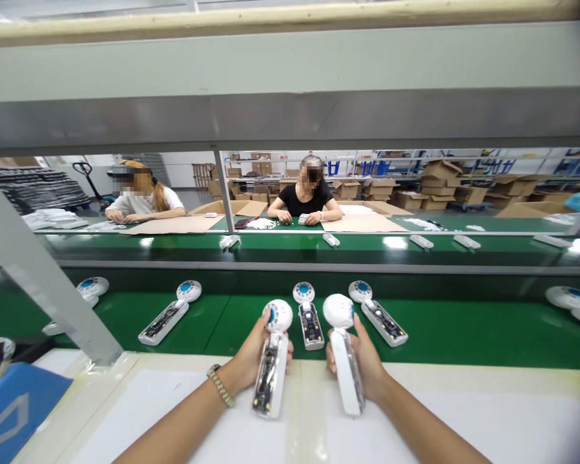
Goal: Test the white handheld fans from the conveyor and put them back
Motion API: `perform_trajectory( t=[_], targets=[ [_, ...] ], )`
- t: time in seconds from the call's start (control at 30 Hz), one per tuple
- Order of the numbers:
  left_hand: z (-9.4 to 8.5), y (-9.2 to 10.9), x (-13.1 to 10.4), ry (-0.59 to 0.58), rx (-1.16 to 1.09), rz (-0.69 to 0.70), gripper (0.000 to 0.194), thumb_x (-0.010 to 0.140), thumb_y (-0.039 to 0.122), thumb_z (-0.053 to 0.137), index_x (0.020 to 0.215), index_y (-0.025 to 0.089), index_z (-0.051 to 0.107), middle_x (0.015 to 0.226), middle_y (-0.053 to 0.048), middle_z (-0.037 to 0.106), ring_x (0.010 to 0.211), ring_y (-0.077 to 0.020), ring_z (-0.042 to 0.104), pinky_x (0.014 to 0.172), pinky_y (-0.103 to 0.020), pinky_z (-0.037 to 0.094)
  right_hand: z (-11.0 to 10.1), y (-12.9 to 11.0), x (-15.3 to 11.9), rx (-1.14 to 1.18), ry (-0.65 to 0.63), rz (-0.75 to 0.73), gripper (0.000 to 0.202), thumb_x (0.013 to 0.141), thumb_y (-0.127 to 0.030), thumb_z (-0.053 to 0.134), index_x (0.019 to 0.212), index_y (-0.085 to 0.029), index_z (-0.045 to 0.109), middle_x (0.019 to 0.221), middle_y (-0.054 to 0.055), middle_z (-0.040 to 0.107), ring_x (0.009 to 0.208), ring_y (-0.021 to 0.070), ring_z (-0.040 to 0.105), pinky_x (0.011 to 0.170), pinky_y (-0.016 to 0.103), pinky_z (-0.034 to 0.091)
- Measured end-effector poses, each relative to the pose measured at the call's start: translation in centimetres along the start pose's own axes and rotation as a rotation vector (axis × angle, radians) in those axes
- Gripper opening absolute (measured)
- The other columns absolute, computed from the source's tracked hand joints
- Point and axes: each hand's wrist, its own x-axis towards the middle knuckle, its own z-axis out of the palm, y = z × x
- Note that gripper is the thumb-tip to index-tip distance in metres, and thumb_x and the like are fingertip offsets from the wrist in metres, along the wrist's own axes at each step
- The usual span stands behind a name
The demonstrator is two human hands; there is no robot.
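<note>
My left hand [252, 351] is wrapped around a white handheld device with a round head [273, 367]. Its handle is open on one face, showing a dark circuit board with small yellow parts. In my right hand [367, 361] is a second white device with a round head [344, 361], its smooth white side turned towards me and some blue showing at the head's edge. Both are upright over the near worktop [174, 399]. Just beyond, between them, a similar device with a blue disc [312, 325] lies on the green conveyor belt [444, 328], and another such device [384, 322] lies right of it.
More devices lie along the belt, such as one at left [164, 321]. A slanted metal post [48, 277] stands at left, near a blue folder-like object [24, 406]. A shelf beam [290, 119] crosses overhead. Two people sit across a farther belt [280, 252] carrying white housings.
</note>
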Motion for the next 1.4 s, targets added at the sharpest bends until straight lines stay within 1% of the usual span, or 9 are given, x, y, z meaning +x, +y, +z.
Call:
perform_trajectory(
  t=[0.17,0.3,0.43,0.57,0.67,0.8,1.07,1.23,1.4],
  targets=[
    [-3.2,1.8,1.5,0.407,0.350,0.273,0.054,0.071,0.065,0.048,0.071,0.012,0.056,0.063,-0.007,0.060,0.052,-0.0164,0.058,0.054,-0.030,0.050,-2.0,-1.4,2.2,-0.340,0.197,-0.164,0.063,0.077,-0.071,0.027,0.070,-0.017,0.057,0.052,0.003,0.058,0.049,0.0180,0.056,0.050,0.029,0.046],
    [-5.7,3.0,2.4,0.748,0.649,0.552,0.047,0.062,0.039,0.069,0.096,0.011,0.052,0.093,-0.012,0.059,0.087,-0.0267,0.059,0.079,-0.040,0.047,-2.5,-1.3,3.5,-0.692,0.290,-0.353,0.043,0.071,-0.055,0.057,0.093,-0.018,0.058,0.078,0.004,0.065,0.077,0.0239,0.060,0.072,0.036,0.047],
    [-6.0,3.0,2.4,0.914,0.758,0.737,0.068,0.065,0.025,0.066,0.123,0.014,0.030,0.130,-0.017,0.033,0.117,-0.0286,0.042,0.098,-0.042,0.033,-2.4,-0.7,3.8,-1.030,0.330,-0.613,0.052,0.075,-0.040,0.058,0.122,-0.022,0.044,0.114,0.007,0.056,0.107,0.0244,0.050,0.094,0.039,0.036],
    [-4.7,2.1,2.0,1.009,1.151,0.959,0.059,0.073,0.020,0.055,0.125,0.013,0.028,0.132,-0.018,0.031,0.126,-0.0320,0.028,0.104,-0.048,0.020,-3.9,-1.7,3.5,-1.325,0.640,-0.761,0.040,0.084,-0.033,0.038,0.119,-0.015,0.043,0.114,0.014,0.052,0.109,0.0259,0.045,0.095,0.040,0.033],
    [-3.6,1.3,1.3,0.864,1.338,1.091,0.046,0.077,0.019,0.050,0.120,0.016,0.036,0.131,-0.015,0.035,0.127,-0.0305,0.027,0.105,-0.045,0.018,-5.5,-3.0,3.1,-1.338,0.791,-0.609,0.043,0.082,-0.040,0.040,0.113,-0.012,0.049,0.107,0.019,0.055,0.105,0.0332,0.047,0.088,0.046,0.035],
    [-2.3,0.3,0.5,0.501,1.240,0.922,0.020,0.080,0.030,0.050,0.097,0.021,0.053,0.103,-0.009,0.054,0.098,-0.0262,0.052,0.091,-0.036,0.036,-6.1,-3.4,3.0,-1.344,0.718,-0.426,0.033,0.069,-0.047,0.058,0.082,-0.017,0.063,0.080,0.013,0.062,0.078,0.0321,0.057,0.068,0.041,0.040],
    [-2.2,3.3,3.7,0.719,0.957,0.408,0.032,0.055,0.029,0.073,0.074,0.017,0.050,0.075,-0.007,0.058,0.083,-0.0294,0.057,0.062,-0.029,0.040,-4.1,-1.9,3.1,-0.999,0.579,-0.378,0.031,0.068,-0.044,0.060,0.083,-0.018,0.058,0.072,0.006,0.065,0.073,0.0271,0.062,0.062,0.035,0.045],
    [-2.3,5.4,4.9,0.599,0.789,0.276,0.027,0.051,0.018,0.073,0.058,0.019,0.046,0.046,0.001,0.050,0.056,-0.0222,0.058,0.046,-0.025,0.037,-2.5,-1.4,1.7,-0.661,0.430,-0.392,0.043,0.071,-0.045,0.059,0.101,-0.016,0.050,0.097,0.010,0.065,0.082,0.0226,0.066,0.066,0.032,0.053],
    [0.1,5.2,2.6,0.367,0.521,0.342,0.028,0.066,0.031,0.065,0.084,0.019,0.047,0.071,-0.002,0.062,0.060,-0.0177,0.062,0.054,-0.029,0.049,-0.6,-0.8,0.2,-0.281,0.309,-0.346,0.042,0.066,-0.039,0.068,0.101,-0.020,0.053,0.097,0.006,0.066,0.061,0.0160,0.064,0.055,0.029,0.052]
  ],
)
